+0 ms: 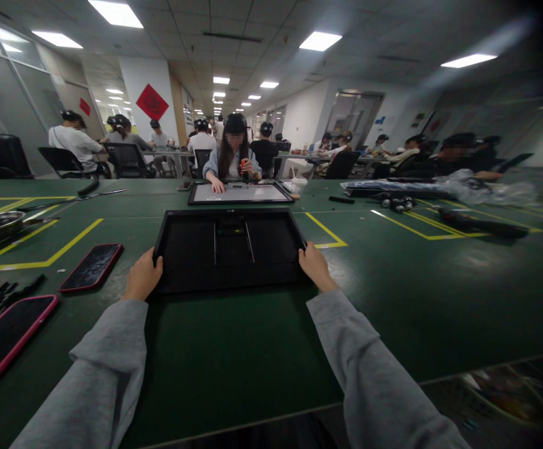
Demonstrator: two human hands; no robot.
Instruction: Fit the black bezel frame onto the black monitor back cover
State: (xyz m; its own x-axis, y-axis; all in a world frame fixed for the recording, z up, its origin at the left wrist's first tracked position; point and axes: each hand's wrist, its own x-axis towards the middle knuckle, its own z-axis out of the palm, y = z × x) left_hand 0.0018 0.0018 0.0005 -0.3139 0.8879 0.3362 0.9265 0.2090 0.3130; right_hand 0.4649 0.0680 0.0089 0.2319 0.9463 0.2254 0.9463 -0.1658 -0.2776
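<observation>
Between my hands is a wide black panel with a raised rim (pixel 191 249), which looks like a monitor's rear housing seen from inside. Two thin light strips run up its middle beside a small recessed box. My left hand (pixel 144 274) grips its left edge, thumb toward the inside. At the right edge my right hand (pixel 317 265) has its fingers closed round the rim. The panel's near edge is low over the green table (pixel 234 368); whether it rests there I cannot tell. The undersides of my fingers are hidden.
Across the table a person works on a flat screen panel (pixel 238 193), holding an orange-handled tool (pixel 244 165). Two phones (pixel 92 267) with red or pink edges lie left. A metal bowl (pixel 0 227), plastic-wrapped parts (pixel 402 187) and a cup (pixel 298 184) also stand about.
</observation>
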